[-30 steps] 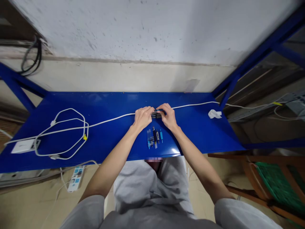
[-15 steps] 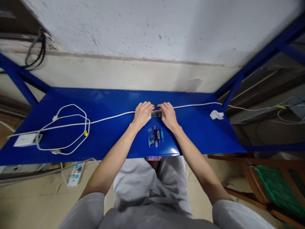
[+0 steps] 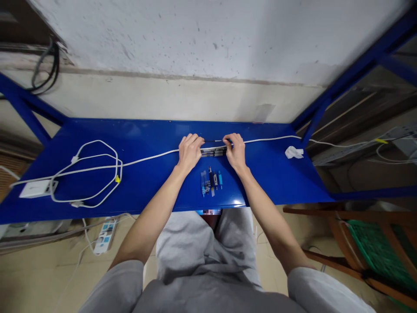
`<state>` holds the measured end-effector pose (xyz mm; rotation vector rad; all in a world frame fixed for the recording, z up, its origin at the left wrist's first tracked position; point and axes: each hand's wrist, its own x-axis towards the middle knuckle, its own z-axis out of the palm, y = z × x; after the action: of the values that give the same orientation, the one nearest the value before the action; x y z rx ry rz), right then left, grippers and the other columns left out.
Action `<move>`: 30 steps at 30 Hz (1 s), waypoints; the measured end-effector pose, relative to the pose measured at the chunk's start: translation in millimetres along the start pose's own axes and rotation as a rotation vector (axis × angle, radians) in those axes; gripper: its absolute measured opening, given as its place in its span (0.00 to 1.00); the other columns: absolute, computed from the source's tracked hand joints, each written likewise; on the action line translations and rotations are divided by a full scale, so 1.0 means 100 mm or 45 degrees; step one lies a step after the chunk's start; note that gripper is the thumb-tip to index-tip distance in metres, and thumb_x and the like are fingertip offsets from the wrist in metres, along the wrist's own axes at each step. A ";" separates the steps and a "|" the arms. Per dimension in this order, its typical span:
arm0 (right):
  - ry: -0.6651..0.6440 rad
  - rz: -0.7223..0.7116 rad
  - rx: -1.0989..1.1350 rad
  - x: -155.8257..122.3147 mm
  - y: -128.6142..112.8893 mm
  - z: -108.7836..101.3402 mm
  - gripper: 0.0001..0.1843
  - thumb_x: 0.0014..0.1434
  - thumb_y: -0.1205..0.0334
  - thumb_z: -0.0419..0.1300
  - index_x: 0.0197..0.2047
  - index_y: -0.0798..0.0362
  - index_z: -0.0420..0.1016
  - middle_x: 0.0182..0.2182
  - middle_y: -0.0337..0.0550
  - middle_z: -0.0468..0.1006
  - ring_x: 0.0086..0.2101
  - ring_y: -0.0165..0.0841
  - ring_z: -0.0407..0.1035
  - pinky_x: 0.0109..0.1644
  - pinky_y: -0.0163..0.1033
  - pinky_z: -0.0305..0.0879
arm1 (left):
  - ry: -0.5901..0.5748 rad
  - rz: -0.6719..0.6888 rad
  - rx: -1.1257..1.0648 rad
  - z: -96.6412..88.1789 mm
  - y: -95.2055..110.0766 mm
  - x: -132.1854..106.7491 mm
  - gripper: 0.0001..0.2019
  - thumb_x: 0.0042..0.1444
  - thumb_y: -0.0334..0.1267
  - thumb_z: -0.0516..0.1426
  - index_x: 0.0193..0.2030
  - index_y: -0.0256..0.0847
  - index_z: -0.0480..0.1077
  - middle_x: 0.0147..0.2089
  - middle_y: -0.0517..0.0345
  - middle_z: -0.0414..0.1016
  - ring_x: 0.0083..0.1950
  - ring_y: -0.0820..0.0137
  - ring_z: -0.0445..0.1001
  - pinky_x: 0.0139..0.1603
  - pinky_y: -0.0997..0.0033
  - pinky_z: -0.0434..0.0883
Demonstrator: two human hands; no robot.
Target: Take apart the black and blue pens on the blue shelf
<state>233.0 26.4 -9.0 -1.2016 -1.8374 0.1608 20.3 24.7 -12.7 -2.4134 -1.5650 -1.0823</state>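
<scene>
Pen parts [image 3: 210,180] on near side of blue table [image 3: 146,184]. Beyond, row of dark sticks [image 3: 213,153] lies between hands. Left hand [image 3: 190,150], right hand [image 3: 236,151]: fingers curled, fingertips pinching opposite ends of thin dark rod [image 3: 212,141] past row.

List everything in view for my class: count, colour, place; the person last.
table: 1, blue, centre
wall: 1, white, behind table
thin rod: 1, dark, pale end, table centre
rod row: several, dark, just in front
pen parts: several, clear, black, grey, blue, near front edge
long cable: 1, white, across table
looped cable: 1, white, table left
box: 1, white, table's left end
tags: 2, yellow, looped cable and far right
crumpled piece: 1, white, table right
cable bundle: 1, black, upper left
power strip: 1, white and blue, lower left
wooden frame: 1, brown with green mesh, lower right
clothing: shirt and trousers, grey, lower centre
left hand: 1, bare, rod's left end
right hand: 1, bare, right end
</scene>
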 end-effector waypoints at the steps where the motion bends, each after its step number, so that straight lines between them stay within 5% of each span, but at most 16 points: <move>1: 0.017 0.019 0.020 0.00 -0.01 0.00 0.16 0.75 0.53 0.49 0.39 0.50 0.71 0.38 0.45 0.77 0.40 0.40 0.67 0.49 0.45 0.60 | 0.011 -0.015 -0.019 0.01 -0.01 -0.01 0.15 0.72 0.35 0.48 0.40 0.42 0.76 0.39 0.51 0.77 0.44 0.59 0.72 0.45 0.58 0.64; 22: 0.029 0.089 0.304 0.01 -0.17 -0.04 0.19 0.74 0.49 0.49 0.39 0.51 0.71 0.36 0.43 0.72 0.37 0.34 0.66 0.45 0.40 0.62 | 0.065 -0.010 -0.073 0.07 -0.05 -0.02 0.13 0.70 0.34 0.51 0.38 0.42 0.75 0.39 0.54 0.78 0.43 0.60 0.73 0.44 0.60 0.65; 30: -0.462 -0.037 0.537 -0.12 -0.39 -0.25 0.17 0.71 0.48 0.57 0.40 0.52 0.79 0.37 0.44 0.79 0.39 0.36 0.72 0.47 0.40 0.66 | 0.087 -0.049 -0.076 0.04 -0.02 -0.01 0.12 0.70 0.33 0.51 0.38 0.43 0.75 0.39 0.53 0.78 0.44 0.60 0.74 0.44 0.60 0.65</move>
<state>227.0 -11.3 19.3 -0.8870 -1.9945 0.7525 20.3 26.3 -17.1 -2.3655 -1.5863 -1.2222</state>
